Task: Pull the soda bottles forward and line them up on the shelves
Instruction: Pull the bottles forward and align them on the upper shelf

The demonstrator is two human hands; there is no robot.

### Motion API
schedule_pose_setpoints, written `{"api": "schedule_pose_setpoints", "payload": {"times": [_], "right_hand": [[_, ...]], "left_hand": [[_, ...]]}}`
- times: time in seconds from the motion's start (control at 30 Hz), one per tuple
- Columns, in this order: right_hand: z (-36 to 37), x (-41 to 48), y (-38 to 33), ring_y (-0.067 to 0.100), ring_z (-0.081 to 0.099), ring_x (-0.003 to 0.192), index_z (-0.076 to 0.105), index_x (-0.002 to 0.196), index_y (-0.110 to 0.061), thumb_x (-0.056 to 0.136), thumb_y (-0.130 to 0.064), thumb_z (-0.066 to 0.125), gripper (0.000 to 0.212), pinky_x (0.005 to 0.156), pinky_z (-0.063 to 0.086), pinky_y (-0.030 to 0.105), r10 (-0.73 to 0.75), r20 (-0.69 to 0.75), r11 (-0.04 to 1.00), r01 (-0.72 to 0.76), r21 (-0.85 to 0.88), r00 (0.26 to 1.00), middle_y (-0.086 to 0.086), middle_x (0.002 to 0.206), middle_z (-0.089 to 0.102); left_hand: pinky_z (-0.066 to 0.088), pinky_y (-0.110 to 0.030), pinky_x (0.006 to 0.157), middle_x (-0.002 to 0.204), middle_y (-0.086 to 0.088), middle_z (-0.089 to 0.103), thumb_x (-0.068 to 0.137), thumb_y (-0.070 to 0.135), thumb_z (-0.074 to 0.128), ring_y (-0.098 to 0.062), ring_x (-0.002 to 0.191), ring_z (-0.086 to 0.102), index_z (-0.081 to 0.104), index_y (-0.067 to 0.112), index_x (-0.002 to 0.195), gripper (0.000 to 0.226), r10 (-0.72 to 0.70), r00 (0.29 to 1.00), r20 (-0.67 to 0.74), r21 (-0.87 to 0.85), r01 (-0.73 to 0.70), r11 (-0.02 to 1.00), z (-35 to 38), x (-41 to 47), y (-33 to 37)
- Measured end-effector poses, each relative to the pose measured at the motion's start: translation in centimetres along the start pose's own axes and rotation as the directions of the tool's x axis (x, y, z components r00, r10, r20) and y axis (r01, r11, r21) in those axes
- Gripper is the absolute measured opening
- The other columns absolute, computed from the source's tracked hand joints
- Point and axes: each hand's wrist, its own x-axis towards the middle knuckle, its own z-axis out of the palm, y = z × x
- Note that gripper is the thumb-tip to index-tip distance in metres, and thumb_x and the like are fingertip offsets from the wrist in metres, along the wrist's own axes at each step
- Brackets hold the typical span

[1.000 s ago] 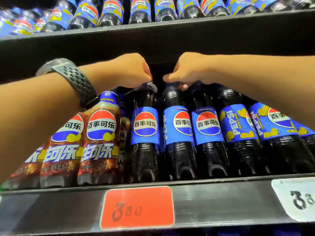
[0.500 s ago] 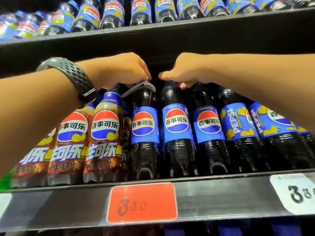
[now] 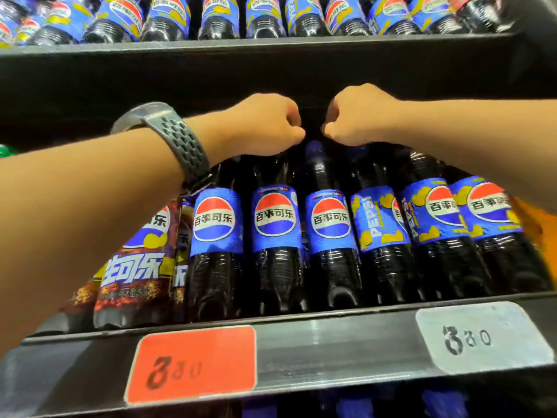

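A row of dark cola bottles with blue labels stands at the front of the middle shelf [image 3: 331,333]. My left hand [image 3: 265,125], with a grey watch on its wrist, curls down over the top of the second blue-label bottle [image 3: 272,221] and hides its cap. My right hand [image 3: 358,116] curls over the top of the yellow-patterned bottle [image 3: 376,221], whose cap is also hidden. Between my hands the third bottle [image 3: 330,218] stands free, with its blue cap showing. The first blue-label bottle [image 3: 215,218] stands just right of my left wrist.
Brown-labelled cola bottles [image 3: 132,267] lean at the left behind my left forearm. More blue-label bottles [image 3: 488,206] continue to the right. An orange price tag [image 3: 193,363] and a white price tag [image 3: 479,339] sit on the shelf edge. The upper shelf [image 3: 271,46] holds another bottle row.
Both hands have shifted right along the row, each to a bottle further right. The view has swung so that the shelf appears further left.
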Motion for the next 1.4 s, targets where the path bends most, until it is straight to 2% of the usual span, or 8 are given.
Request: {"api": "schedule_pose_setpoints", "payload": {"times": [0.13, 0.27, 0.5, 0.73, 1.03, 1.13, 1.27, 1.4], "right_hand": [[0.3, -1.0, 1.5, 0.036, 0.057, 0.109, 0.065, 0.117, -0.008, 0.092, -0.037, 0.052, 0.040, 0.077, 0.043, 0.031, -0.011, 0.148, 0.993, 0.028, -0.111, 0.989, 0.015, 0.117, 0.064], [0.5, -1.8, 2.4, 0.035, 0.056, 0.111, 0.064, 0.118, -0.006, 0.095, -0.035, 0.048, 0.040, 0.082, 0.044, 0.031, -0.027, 0.216, 0.994, 0.050, -0.101, 0.976, 0.016, 0.120, 0.062], [0.2, -1.9, 3.4, 0.033, 0.056, 0.113, 0.064, 0.121, -0.009, 0.096, -0.028, 0.047, 0.035, 0.091, 0.047, 0.035, -0.084, 0.192, 0.995, 0.094, -0.044, 0.978, 0.013, 0.124, 0.062], [1.0, -1.9, 3.6, 0.031, 0.058, 0.109, 0.061, 0.123, -0.008, 0.097, -0.029, 0.048, 0.035, 0.093, 0.048, 0.040, -0.082, 0.177, 0.997, 0.079, 0.021, 0.981, 0.013, 0.120, 0.062], [0.9, -1.9, 3.8, 0.028, 0.056, 0.111, 0.058, 0.126, -0.010, 0.100, -0.028, 0.043, 0.036, 0.092, 0.047, 0.036, -0.107, 0.194, 0.994, 0.102, 0.033, 0.975, 0.011, 0.123, 0.060], [0.9, -1.8, 4.2, 0.029, 0.055, 0.114, 0.057, 0.128, -0.009, 0.099, -0.033, 0.043, 0.040, 0.090, 0.045, 0.034, -0.120, 0.174, 0.993, 0.116, 0.031, 0.977, 0.011, 0.125, 0.059], [0.0, -1.5, 5.8, 0.029, 0.057, 0.111, 0.066, 0.116, -0.012, 0.093, -0.029, 0.052, 0.031, 0.085, 0.044, 0.031, -0.121, 0.055, 0.990, 0.116, 0.084, 0.991, 0.010, 0.118, 0.065], [-1.4, -1.5, 8.2, 0.031, 0.061, 0.101, 0.071, 0.101, -0.015, 0.082, -0.018, 0.056, 0.024, 0.087, 0.053, 0.036, -0.046, 0.024, 0.998, 0.045, 0.041, 0.999, 0.011, 0.107, 0.068]], "left_hand": [[0.042, -0.031, 0.094, 0.125, -0.007, 0.063, 0.092, 0.037, 0.049, -0.026, 0.115, 0.056, 0.062, 0.017, 0.123, 0.039, 0.010, 0.998, 0.058, 0.067, -0.014, 0.998, 1.2, 1.7, 1.6], [0.041, -0.034, 0.092, 0.128, -0.016, 0.059, 0.097, 0.040, 0.043, -0.033, 0.118, 0.053, 0.060, 0.007, 0.125, 0.046, -0.041, 0.989, 0.143, 0.144, 0.020, 0.989, 2.6, 2.9, 2.7], [0.041, -0.031, 0.076, 0.111, -0.015, 0.066, 0.092, 0.039, 0.057, -0.031, 0.102, 0.060, 0.067, 0.006, 0.112, 0.040, -0.129, 0.985, 0.115, 0.075, 0.121, 0.990, 3.5, 3.8, 3.0], [0.040, -0.031, 0.072, 0.096, -0.009, 0.066, 0.091, 0.043, 0.058, -0.023, 0.085, 0.057, 0.070, 0.009, 0.103, 0.039, -0.157, 0.982, 0.110, -0.005, 0.158, 0.987, 3.0, 3.6, 2.4], [0.036, -0.030, 0.072, 0.087, 0.001, 0.060, 0.094, 0.042, 0.054, -0.016, 0.081, 0.053, 0.069, 0.016, 0.106, 0.033, -0.122, 0.989, 0.084, -0.044, 0.126, 0.991, 2.9, 3.4, 2.5], [0.040, -0.029, 0.075, 0.095, -0.002, 0.067, 0.092, 0.039, 0.057, -0.018, 0.086, 0.057, 0.071, 0.017, 0.104, 0.029, -0.134, 0.985, 0.106, -0.006, 0.135, 0.991, 2.5, 3.5, 2.6], [0.049, -0.031, 0.074, 0.087, 0.001, 0.072, 0.083, 0.037, 0.061, -0.018, 0.081, 0.064, 0.075, 0.019, 0.090, 0.024, -0.167, 0.974, 0.154, -0.025, 0.173, 0.985, 1.8, 4.0, 3.1], [0.051, -0.026, 0.067, 0.091, -0.001, 0.073, 0.079, 0.031, 0.062, -0.019, 0.082, 0.064, 0.074, 0.020, 0.097, 0.024, -0.124, 0.987, 0.099, -0.039, 0.128, 0.991, 2.2, 4.8, 4.8]]}}
